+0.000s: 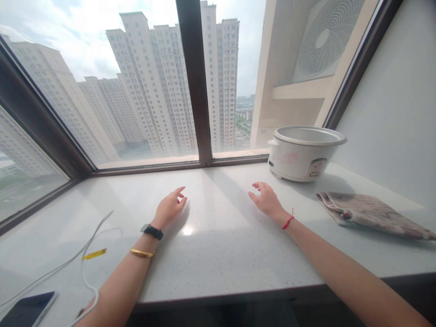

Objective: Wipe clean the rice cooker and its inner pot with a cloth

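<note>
While the left hand [170, 206] and right hand [266, 200] reach over the surface [218, 259], fingers parted and gripping nothing, the rice cooker [296, 161] stands beyond the right hand, the cloth [371, 213] to its right; handling seems not yet begun.

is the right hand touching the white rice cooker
Apart. The head view shows a strip of bare countertop between the right hand and the white rice cooker, with their outlines not meeting.
</note>
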### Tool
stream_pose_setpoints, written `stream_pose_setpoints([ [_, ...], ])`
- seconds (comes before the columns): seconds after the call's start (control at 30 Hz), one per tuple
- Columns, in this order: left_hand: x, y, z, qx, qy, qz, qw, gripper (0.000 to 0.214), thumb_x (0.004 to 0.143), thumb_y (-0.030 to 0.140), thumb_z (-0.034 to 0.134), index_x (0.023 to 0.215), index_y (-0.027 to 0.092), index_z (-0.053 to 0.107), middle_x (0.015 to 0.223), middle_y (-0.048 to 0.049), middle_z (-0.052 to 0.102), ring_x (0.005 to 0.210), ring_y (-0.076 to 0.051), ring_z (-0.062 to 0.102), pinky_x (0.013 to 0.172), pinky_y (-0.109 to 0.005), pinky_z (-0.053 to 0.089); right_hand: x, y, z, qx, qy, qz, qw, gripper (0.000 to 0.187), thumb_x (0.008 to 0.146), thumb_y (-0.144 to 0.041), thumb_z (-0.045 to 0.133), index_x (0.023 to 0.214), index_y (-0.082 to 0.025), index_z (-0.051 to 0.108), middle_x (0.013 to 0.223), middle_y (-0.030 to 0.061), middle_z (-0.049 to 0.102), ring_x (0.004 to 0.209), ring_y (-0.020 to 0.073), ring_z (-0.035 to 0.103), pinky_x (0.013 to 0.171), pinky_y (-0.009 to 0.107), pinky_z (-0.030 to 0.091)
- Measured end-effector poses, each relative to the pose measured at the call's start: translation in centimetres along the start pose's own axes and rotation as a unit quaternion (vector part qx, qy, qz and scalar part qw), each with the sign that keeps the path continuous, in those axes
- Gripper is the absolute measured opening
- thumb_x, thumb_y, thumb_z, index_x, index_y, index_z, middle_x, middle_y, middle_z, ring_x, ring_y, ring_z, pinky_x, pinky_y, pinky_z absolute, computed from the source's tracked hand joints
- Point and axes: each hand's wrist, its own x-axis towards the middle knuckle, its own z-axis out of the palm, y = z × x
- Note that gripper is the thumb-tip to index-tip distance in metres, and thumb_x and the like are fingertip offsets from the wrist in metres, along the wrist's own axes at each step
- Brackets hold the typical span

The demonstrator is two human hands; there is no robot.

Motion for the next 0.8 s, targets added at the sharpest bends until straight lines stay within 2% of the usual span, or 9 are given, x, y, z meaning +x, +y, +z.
stream_pose_setpoints([
  [0.13, 0.0, 0.3, 0.0, 0.011, -0.016, -0.010, 1.000, 0.054, 0.092, 0.036, 0.052, 0.143, 0.019, 0.052, 0.109, -0.0043, 0.073, 0.076, -0.018, 0.066, 0.074, -0.032, 0.048, -0.1, -0.1, -0.1, -0.009, -0.007, 0.005, 1.000, 0.030, 0.087, -0.035, 0.058, 0.113, -0.019, 0.060, 0.119, 0.0095, 0.067, 0.106, 0.0260, 0.063, 0.094, 0.042, 0.044],
  [0.33, -0.1, 0.4, 0.0, 0.013, -0.025, -0.013, 1.000, 0.055, 0.092, 0.036, 0.051, 0.145, 0.020, 0.049, 0.110, -0.0042, 0.072, 0.078, -0.018, 0.065, 0.075, -0.033, 0.048, -0.2, -0.7, -0.6, -0.049, -0.036, 0.046, 0.997, 0.030, 0.090, -0.036, 0.057, 0.116, -0.021, 0.057, 0.113, 0.0060, 0.070, 0.114, 0.0272, 0.060, 0.094, 0.043, 0.038],
  [0.47, -0.1, 0.4, 0.0, 0.009, -0.030, -0.014, 0.999, 0.055, 0.093, 0.037, 0.050, 0.145, 0.020, 0.049, 0.110, -0.0041, 0.072, 0.078, -0.018, 0.066, 0.076, -0.033, 0.049, -0.1, -1.0, -1.0, -0.060, -0.072, 0.066, 0.993, 0.026, 0.091, -0.035, 0.056, 0.112, -0.021, 0.056, 0.105, 0.0041, 0.073, 0.106, 0.0244, 0.065, 0.093, 0.041, 0.035],
  [0.8, -0.1, 0.4, 0.0, 0.015, -0.025, -0.009, 1.000, 0.053, 0.093, 0.038, 0.049, 0.144, 0.021, 0.050, 0.109, -0.0046, 0.073, 0.079, -0.018, 0.066, 0.077, -0.033, 0.050, -0.1, -1.2, -1.3, -0.070, -0.083, 0.062, 0.992, 0.021, 0.090, -0.037, 0.056, 0.104, -0.021, 0.058, 0.097, 0.0032, 0.075, 0.100, 0.0238, 0.068, 0.094, 0.042, 0.033],
])
